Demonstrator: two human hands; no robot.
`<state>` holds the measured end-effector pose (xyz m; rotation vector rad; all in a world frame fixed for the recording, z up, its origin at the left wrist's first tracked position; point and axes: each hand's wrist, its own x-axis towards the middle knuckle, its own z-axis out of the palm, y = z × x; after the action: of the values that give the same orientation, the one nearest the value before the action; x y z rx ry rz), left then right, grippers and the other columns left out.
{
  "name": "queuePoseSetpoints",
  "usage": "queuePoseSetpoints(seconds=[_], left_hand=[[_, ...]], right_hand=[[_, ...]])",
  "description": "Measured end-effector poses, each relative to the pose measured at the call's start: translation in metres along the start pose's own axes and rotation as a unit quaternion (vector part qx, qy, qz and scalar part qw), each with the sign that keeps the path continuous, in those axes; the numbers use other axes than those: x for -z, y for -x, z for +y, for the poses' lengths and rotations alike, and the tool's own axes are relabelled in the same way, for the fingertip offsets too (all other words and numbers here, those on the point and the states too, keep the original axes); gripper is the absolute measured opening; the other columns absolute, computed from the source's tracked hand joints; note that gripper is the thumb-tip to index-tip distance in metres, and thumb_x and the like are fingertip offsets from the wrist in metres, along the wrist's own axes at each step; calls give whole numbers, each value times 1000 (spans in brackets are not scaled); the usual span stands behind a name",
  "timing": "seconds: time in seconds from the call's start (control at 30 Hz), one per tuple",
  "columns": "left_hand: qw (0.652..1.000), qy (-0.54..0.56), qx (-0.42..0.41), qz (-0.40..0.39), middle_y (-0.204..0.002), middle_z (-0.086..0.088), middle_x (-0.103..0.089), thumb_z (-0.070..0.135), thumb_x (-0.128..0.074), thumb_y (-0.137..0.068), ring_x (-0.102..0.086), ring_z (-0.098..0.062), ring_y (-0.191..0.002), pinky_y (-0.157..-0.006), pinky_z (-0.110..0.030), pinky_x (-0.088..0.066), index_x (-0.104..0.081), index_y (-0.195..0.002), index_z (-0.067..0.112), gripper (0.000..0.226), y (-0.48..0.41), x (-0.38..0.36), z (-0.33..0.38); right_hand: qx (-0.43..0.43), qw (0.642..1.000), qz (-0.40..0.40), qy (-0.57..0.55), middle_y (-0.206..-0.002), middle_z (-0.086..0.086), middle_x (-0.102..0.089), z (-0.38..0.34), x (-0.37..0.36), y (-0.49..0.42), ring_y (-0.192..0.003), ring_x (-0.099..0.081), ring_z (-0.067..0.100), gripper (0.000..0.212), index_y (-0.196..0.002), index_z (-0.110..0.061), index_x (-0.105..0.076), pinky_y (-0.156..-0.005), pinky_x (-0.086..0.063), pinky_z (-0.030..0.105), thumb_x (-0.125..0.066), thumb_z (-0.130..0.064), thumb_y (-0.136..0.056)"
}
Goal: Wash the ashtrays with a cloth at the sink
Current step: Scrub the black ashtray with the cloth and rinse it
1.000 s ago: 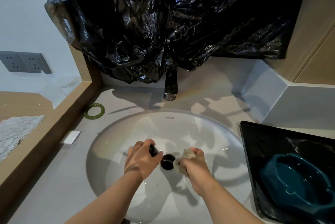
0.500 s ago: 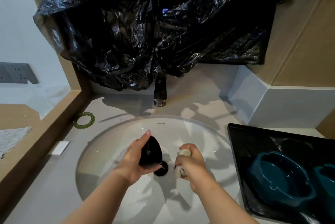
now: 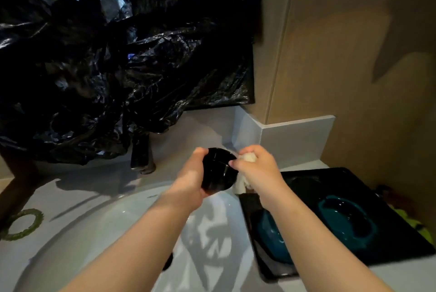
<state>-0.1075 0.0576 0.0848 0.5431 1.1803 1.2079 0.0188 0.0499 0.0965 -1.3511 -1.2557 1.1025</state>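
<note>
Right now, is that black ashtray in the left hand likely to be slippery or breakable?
Probably slippery: the ashtray shines, glossy and perhaps wet. It looks rigid, maybe glass or ceramic, so a drop onto the hard sink might chip it. It seems light: the left hand alone holds it up, the right hand grips a cloth.

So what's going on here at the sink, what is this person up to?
A person is washing ashtrays. The left hand grips a black ashtray above the sink, while the right hand holds a pale cloth bunched against its rim. On a black tray to the right of the basin lie a teal ashtray and a second teal ashtray, partly hidden by the right forearm.
</note>
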Motion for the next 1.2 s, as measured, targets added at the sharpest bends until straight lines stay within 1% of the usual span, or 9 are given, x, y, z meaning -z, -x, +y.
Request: queuePoseSetpoints(seconds=[0.17, 0.33, 0.5, 0.6, 0.77, 0.87, 1.03, 1.13, 1.2], left_hand=[[988, -150, -29, -28, -87, -8, -63, 29, -44, -97, -61, -20, -70, -49, -28, -51, -57, -110, 14, 23, -32, -66, -12], [903, -412, -124, 4, -117, -28, -59, 22, -39, -97, -59, -41, -105, -86, -45, -51, -52, -121, -6, 39, -83, -92, -43], [837, -536, -112, 10, -101, -16, -63, 23, -43, -96, -61, -32, -86, -86, -43, -55, -58, -111, 0, 31, -116, -96, -71], [823, -559, -100, 6, -85, -11, -62, 28, -50, -93, -64, -28, -70, -80, -42, -58, -57, -79, 15, 20, -117, -92, -81], [773, -620, -128, -41, -103, -11, -65, 30, -54, -91, -64, -27, -86, -83, -34, -54, -53, -81, 21, 13, -110, -84, -84], [781, -598, -175, -40, -102, -1, -64, 29, -54, -91, -59, -20, -91, -80, -24, -46, -61, -104, 22, 17, -89, -81, -66], [908, -350, -173, -151, -111, 7, -58, 31, -69, -68, -57, -8, -107, -95, -34, -49, -53, -120, 32, 54, -11, -38, -19], [891, -400, -117, -180, -134, 16, -40, 42, -70, -48, -41, -2, -127, -103, -31, -38, -32, -137, 44, 96, 19, 7, -7], [878, -439, -67, -180, -138, 15, -38, 33, -73, -58, -47, -4, -124, -99, -29, -43, -26, -142, 39, 97, 26, 28, -9]], right_hand=[[-4, 998, 68, 17, -81, 3, -53, -3, 63, -21, -69, -49, 18, 15, -87, -19, -55, -56, -40, 26, -66, -11, -80], [-43, 995, 93, 18, -87, 5, -53, 10, 108, -37, -69, -51, 20, 18, -93, -21, -53, -63, -46, 32, -66, -17, -83], [-77, 993, 86, 4, -85, 4, -51, 32, 123, -44, -69, -49, 19, 16, -95, -19, -53, -53, -44, 27, -65, -16, -85], [-82, 993, 87, 9, -87, 5, -54, 41, 122, -48, -73, -52, 20, 16, -94, -21, -54, -53, -45, 26, -66, -17, -84], [-75, 993, 86, 19, -86, 4, -52, 43, 112, -49, -70, -49, 18, 18, -97, -21, -54, -50, -41, 25, -66, -18, -84], [-38, 995, 87, 24, -79, 0, -49, 32, 101, -42, -63, -45, 12, 19, -100, -19, -54, -50, -37, 21, -65, -18, -85], [0, 999, 50, -7, -77, -4, -52, 13, 55, -17, -64, -48, 9, 16, -97, -23, -53, -57, -39, 22, -64, -20, -85], [-61, 995, -31, -72, -71, 1, -52, 9, 17, 0, -56, -50, 9, 15, -106, -20, -49, -53, -43, 19, -55, -23, -92], [-129, 977, -94, -143, -69, 3, -51, 13, -10, 8, -55, -51, 13, 9, -103, -18, -46, -58, -45, 24, -49, -21, -95]])
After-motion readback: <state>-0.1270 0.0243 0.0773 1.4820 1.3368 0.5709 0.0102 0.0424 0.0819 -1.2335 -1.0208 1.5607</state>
